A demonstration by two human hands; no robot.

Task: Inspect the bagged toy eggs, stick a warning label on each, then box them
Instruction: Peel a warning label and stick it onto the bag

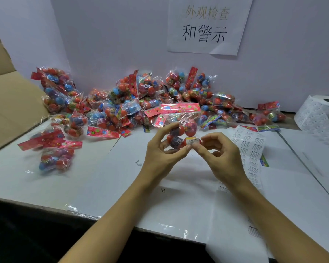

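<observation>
White-topped bench (95, 168), heaped with unlabelled bags (122, 103) along the wall: you hold one bagged toy egg pack (180, 128) upright, header card up, its long axis vertical. Your left hand (163, 154) grips its base; your right hand (215, 150) pinches the warning label (192, 140) onto it. Boxing, judging by the pile, is mostly ahead.

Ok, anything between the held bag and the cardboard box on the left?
Nothing visible blocks it. The held bag is lifted above the table; two loose bags lie below the path to the cardboard box.
</observation>
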